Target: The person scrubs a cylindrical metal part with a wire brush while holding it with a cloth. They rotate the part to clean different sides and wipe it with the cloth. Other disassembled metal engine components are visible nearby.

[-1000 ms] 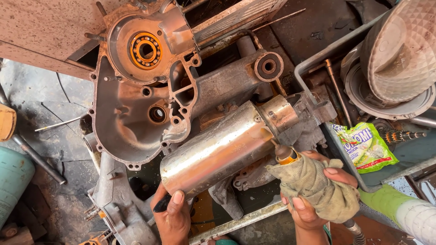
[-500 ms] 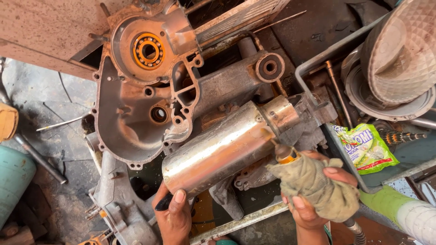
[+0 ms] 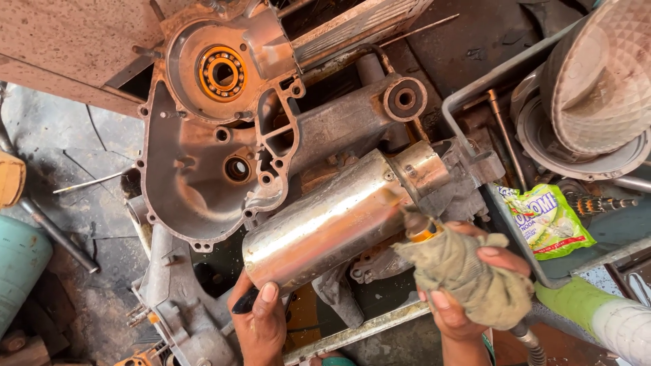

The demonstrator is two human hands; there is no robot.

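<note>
The left hand clamped the metal cylinder, likely heavy, rigid, slick, at its end; the right hand gripped a rag-wrapped rotary tool.

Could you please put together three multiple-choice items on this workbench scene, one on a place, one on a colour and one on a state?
1. Where does the green packet lie?
A. right of the metal cylinder
B. on the engine casing
C. under the left hand

2. What colour is the bearing ring in the engine casing?
A. blue
B. orange
C. white

3. How is the rotary tool held?
A. bare in the left hand
B. lying loose
C. wrapped in a rag in the right hand

Answers: 1 A, it sits in the tray beyond the metal cylinder; 2 B, it shows orange; 3 C, the right fingers close round the rag, while the left hand steadies the cylinder.
</note>
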